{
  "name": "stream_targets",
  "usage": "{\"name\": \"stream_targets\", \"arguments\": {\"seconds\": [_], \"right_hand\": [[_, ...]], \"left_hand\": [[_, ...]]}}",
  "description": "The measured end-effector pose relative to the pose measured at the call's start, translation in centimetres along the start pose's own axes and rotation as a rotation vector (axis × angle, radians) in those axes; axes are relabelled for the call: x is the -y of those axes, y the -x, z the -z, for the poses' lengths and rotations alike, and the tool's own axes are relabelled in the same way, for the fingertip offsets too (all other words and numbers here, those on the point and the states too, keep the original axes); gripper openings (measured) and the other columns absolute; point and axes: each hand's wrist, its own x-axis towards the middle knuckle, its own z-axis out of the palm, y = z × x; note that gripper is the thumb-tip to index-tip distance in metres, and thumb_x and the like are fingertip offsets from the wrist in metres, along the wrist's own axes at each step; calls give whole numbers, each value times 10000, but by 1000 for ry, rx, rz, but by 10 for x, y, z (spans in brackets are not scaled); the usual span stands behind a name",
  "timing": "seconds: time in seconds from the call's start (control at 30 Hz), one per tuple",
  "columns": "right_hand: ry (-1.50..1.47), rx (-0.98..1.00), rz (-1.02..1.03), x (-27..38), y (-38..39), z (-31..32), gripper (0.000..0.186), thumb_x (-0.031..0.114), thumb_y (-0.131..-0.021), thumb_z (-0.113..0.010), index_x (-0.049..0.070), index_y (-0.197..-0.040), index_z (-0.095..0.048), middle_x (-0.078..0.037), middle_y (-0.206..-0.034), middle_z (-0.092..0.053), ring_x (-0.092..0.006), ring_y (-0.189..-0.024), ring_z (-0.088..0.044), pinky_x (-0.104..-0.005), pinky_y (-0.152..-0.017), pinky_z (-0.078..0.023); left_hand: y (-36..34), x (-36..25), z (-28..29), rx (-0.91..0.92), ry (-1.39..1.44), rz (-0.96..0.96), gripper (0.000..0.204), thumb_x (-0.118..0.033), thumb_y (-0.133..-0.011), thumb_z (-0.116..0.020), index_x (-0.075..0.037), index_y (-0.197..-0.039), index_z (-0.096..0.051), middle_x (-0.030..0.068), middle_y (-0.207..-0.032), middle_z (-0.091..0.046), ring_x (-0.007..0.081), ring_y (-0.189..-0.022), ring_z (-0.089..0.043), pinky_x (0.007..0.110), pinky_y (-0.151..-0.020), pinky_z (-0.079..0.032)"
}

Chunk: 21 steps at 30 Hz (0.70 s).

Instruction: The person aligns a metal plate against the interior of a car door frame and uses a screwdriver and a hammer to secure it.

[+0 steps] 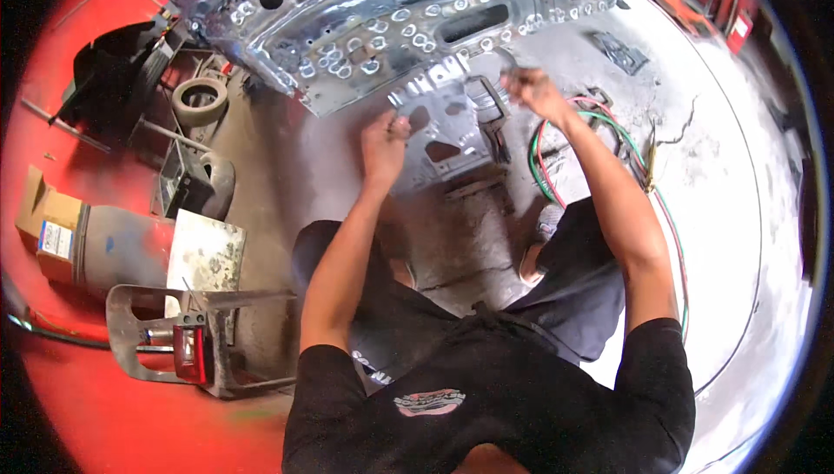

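silvery metal plate point(445, 130) with angular cutouts, right by the edge of a big glossy metal panel point(347, 26) dotted with pale rings, plate between the person's curled left hand point(386, 142) and blurry right hand point(536, 93), can't tell if either's pinching anything

Left of my fingers point(400, 125) I see a tire point(199, 116), a cardboard box point(61, 210) and a red tail light point(192, 354); to their right, green and red hoses point(533, 159).
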Motion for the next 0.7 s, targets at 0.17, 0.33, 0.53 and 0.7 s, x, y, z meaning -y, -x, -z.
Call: {"name": "stream_targets", "arguments": {"seconds": [0.17,0.33,0.53,0.7], "right_hand": [[-58,269,-148,-46,8,-50,836,662,-886,-624,-4,-1386,-552,-172,-1045,-694,-187,-790,-686,-331,-722,-557],[94,186,67,-19,-46,-112,809,490,-889,-689,6,-1482,-426,-218,-1109,-679,-293,-894,-696,-396,-862,-539],[-97,-1,110,36,-118,-147,1071,580,-846,-747,-76,-1534,-254,-188,-1215,-687,-276,-1088,-686,-364,-860,-569],[-229,239,122,22,-132,-142,601,349,-960,-693,-137,-1281,-543,-191,-1202,-696,-274,-1062,-700,-361,-868,-577]], "left_hand": [[-41,36,32,-319,-100,-217,150,-86,-961,-636,63,-961,-657,118,-815,-675,176,-742,-596,324,-724,-495],[-73,31,64,-401,26,-184,110,-34,-932,-645,76,-934,-636,220,-818,-654,255,-723,-573,351,-711,-479],[-92,23,69,-560,-21,-476,60,-5,-930,-627,51,-936,-647,207,-826,-636,280,-744,-580,364,-716,-479],[-73,33,50,-391,-51,-237,157,-107,-952,-630,44,-987,-657,200,-998,-655,355,-929,-636,410,-856,-491]]}}
